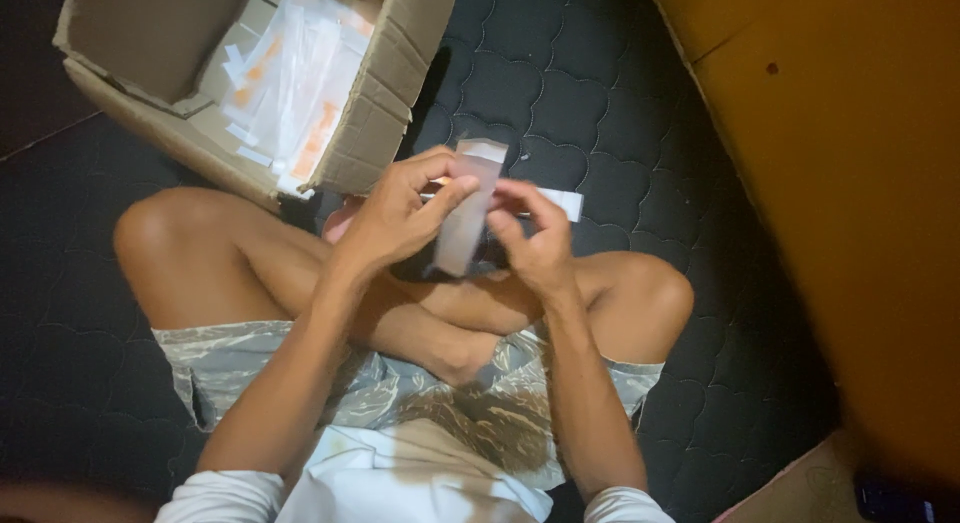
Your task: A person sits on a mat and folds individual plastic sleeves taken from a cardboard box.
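Note:
I sit cross-legged on a dark quilted mat. My left hand (400, 218) and my right hand (535, 238) both grip a small clear plastic sleeve (470, 208) held upright over my crossed legs. The left thumb and fingers pinch its upper edge; the right fingers hold its right side. A thin stick-like item seems to go into the sleeve, but it is blurred. Another clear strip (560, 201) lies on the mat just behind my right hand.
An open cardboard box (375, 133) at upper left holds several clear packets with orange marks (300, 83). An orange-brown panel (850, 183) fills the right side. The dark quilted mat (600, 93) spreads around my knees. A dark object (895, 501) sits at the bottom right corner.

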